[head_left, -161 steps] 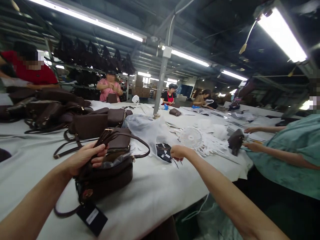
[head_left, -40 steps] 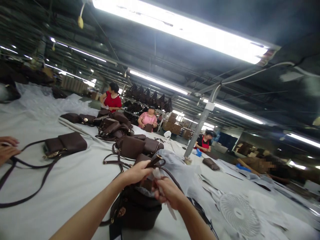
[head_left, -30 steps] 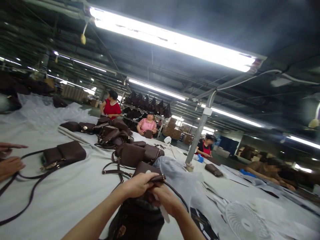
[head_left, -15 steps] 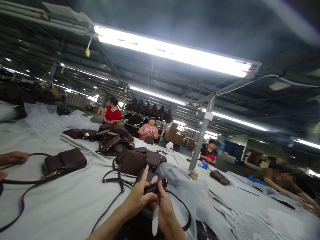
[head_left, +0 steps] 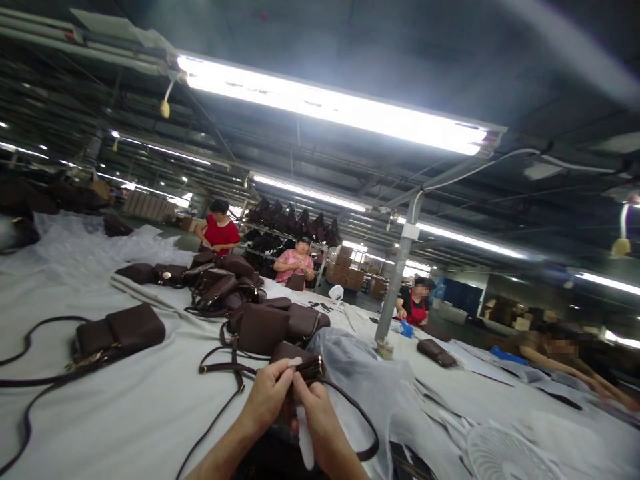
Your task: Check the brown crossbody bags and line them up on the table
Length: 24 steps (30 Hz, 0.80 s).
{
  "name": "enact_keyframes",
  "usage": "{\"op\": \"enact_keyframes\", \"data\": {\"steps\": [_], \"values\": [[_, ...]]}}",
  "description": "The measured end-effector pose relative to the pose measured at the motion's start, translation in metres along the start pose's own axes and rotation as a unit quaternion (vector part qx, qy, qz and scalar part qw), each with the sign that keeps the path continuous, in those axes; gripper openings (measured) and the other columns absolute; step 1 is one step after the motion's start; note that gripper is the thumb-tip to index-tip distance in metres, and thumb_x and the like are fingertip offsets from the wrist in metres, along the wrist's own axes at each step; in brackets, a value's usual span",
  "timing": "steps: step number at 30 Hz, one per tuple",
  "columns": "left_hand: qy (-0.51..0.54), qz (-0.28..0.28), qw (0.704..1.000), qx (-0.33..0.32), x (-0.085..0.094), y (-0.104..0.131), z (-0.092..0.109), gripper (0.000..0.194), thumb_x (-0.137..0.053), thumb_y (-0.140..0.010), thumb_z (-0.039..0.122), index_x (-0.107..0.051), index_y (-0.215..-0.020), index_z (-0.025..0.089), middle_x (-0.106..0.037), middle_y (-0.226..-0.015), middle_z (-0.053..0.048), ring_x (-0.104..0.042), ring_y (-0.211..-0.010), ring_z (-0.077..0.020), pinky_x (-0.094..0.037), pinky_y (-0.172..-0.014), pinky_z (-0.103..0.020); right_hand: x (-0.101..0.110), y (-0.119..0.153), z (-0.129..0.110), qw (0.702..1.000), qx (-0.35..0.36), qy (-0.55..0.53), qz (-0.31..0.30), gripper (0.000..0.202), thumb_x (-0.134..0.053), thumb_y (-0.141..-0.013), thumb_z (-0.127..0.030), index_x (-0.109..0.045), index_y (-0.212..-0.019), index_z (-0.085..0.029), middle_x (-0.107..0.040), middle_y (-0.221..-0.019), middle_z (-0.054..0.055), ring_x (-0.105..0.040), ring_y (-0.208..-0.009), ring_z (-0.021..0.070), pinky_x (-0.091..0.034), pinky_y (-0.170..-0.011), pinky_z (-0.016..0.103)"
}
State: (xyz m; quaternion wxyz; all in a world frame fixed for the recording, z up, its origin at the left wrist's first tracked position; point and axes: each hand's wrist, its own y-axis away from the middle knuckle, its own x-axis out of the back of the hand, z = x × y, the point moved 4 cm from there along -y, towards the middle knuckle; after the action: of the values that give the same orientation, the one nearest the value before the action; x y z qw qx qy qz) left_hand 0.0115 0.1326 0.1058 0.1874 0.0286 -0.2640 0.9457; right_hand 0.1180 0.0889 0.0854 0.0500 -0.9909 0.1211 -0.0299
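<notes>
A small dark brown bag (head_left: 311, 365) with gold-coloured metal at its end is between my two hands, close in front of me. A pale white strip (head_left: 305, 440) runs past it, with one end hanging below. My left hand (head_left: 265, 400) is closed, its thumb and forefinger pinched at the strip's upper end. My right hand (head_left: 323, 417) is wrapped round the bag's near side, thumb toward the left fingertips; its other fingers are mostly hidden. A dark strap (head_left: 367, 420) loops out to the right of the bag.
Several brown bags (head_left: 263, 328) are heaped just beyond my hands. Another bag (head_left: 123, 330) lies left with its strap. Clear plastic sheeting (head_left: 350, 363), a post (head_left: 397, 293) and a white round basket-like object (head_left: 500, 453) are to the right. Co-workers stand round the table.
My left forefinger, pointing up before, has come down into a pinch at the strip's top. A neighbouring person's hands have left the bag strap at the left. The view has shifted slightly.
</notes>
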Motion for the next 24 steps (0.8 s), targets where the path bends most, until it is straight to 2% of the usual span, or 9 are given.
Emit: {"op": "enact_keyframes", "data": {"steps": [3,6,11,14,17,19,21,23,24], "values": [[-0.037,0.006,0.999,-0.028,0.004,-0.002,0.004,0.033,-0.043,-0.087,0.035,-0.071,-0.090,0.017,-0.070,-0.087,-0.005,-0.063,-0.085,-0.0198,-0.047,-0.080,-0.029,0.010,0.019,-0.003,0.996,0.010,0.086,-0.022,0.052,-0.065,-0.071,-0.059,-0.056,-0.100,-0.017,-0.060,-0.060,-0.002,-0.061,-0.044,0.0162,-0.038,-0.031,0.019],[-0.090,0.010,0.995,-0.032,0.004,-0.003,0.008,0.032,-0.045,-0.085,0.033,-0.072,-0.084,0.017,-0.068,-0.087,-0.006,-0.062,-0.086,-0.0198,-0.046,-0.081,-0.030,0.027,0.033,-0.012,0.986,0.049,0.156,-0.003,0.046,-0.063,-0.076,-0.052,-0.055,-0.107,-0.019,-0.061,-0.064,-0.002,-0.064,-0.049,0.0167,-0.039,-0.032,0.018],[-0.086,0.004,0.995,-0.047,-0.006,-0.001,0.011,0.031,-0.046,-0.086,0.030,-0.074,-0.085,0.017,-0.070,-0.085,-0.006,-0.063,-0.082,-0.0187,-0.046,-0.078,-0.028,0.040,0.037,-0.030,0.986,0.099,0.137,-0.010,0.038,-0.063,-0.079,-0.048,-0.060,-0.103,-0.019,-0.065,-0.071,0.001,-0.067,-0.059,0.0186,-0.046,-0.040,0.021],[-0.065,-0.006,0.997,-0.045,-0.010,0.003,0.010,0.029,-0.048,-0.083,0.027,-0.075,-0.089,0.017,-0.073,-0.085,-0.006,-0.066,-0.083,-0.0195,-0.047,-0.077,-0.028,0.036,0.040,-0.037,0.981,0.139,0.116,-0.069,0.030,-0.070,-0.075,-0.038,-0.065,-0.097,-0.018,-0.068,-0.084,0.004,-0.066,-0.068,0.0172,-0.050,-0.053,0.023],[-0.042,0.000,0.999,-0.034,-0.008,0.004,0.008,0.029,-0.048,-0.080,0.024,-0.075,-0.088,0.017,-0.074,-0.083,-0.005,-0.066,-0.081,-0.0197,-0.047,-0.076,-0.027,0.031,0.044,-0.039,0.974,0.149,0.081,-0.153,0.052,-0.076,-0.068,-0.030,-0.061,-0.118,-0.022,-0.068,-0.100,0.004,-0.064,-0.074,0.0158,-0.050,-0.061,0.024],[-0.036,0.008,0.999,-0.037,-0.007,0.006,0.010,0.028,-0.047,-0.079,0.022,-0.074,-0.086,0.017,-0.074,-0.084,-0.005,-0.066,-0.081,-0.0196,-0.047,-0.076,-0.027,0.031,0.045,-0.040,0.971,0.140,0.087,-0.172,0.052,-0.072,-0.075,-0.036,-0.059,-0.123,-0.023,-0.067,-0.099,0.005,-0.064,-0.076,0.0176,-0.050,-0.059,0.025],[-0.049,0.004,0.997,-0.051,-0.009,0.009,0.015,0.026,-0.047,-0.080,0.023,-0.073,-0.083,0.018,-0.074,-0.084,-0.004,-0.066,-0.081,-0.0189,-0.046,-0.076,-0.026,0.034,0.045,-0.043,0.970,0.153,0.126,-0.139,0.036,-0.061,-0.084,-0.046,-0.066,-0.109,-0.021,-0.066,-0.092,0.006,-0.064,-0.080,0.0196,-0.050,-0.058,0.025],[-0.079,-0.004,0.995,-0.060,-0.011,0.012,0.019,0.024,-0.047,-0.082,0.026,-0.069,-0.077,0.019,-0.071,-0.076,-0.002,-0.063,-0.074,-0.0173,-0.044,-0.070,-0.024,0.037,0.043,-0.049,0.967,0.186,0.158,-0.077,0.036,-0.056,-0.086,-0.052,-0.069,-0.083,-0.018,-0.064,-0.087,0.007,-0.062,-0.077,0.0181,-0.049,-0.058,0.023],[-0.092,-0.004,0.994,-0.060,-0.013,0.013,0.020,0.023,-0.046,-0.083,0.026,-0.066,-0.075,0.019,-0.068,-0.072,-0.001,-0.062,-0.070,-0.0163,-0.043,-0.066,-0.024,0.038,0.041,-0.050,0.967,0.190,0.159,-0.052,0.039,-0.057,-0.085,-0.055,-0.066,-0.076,-0.017,-0.063,-0.085,0.006,-0.060,-0.070,0.0152,-0.047,-0.055,0.022]]}}
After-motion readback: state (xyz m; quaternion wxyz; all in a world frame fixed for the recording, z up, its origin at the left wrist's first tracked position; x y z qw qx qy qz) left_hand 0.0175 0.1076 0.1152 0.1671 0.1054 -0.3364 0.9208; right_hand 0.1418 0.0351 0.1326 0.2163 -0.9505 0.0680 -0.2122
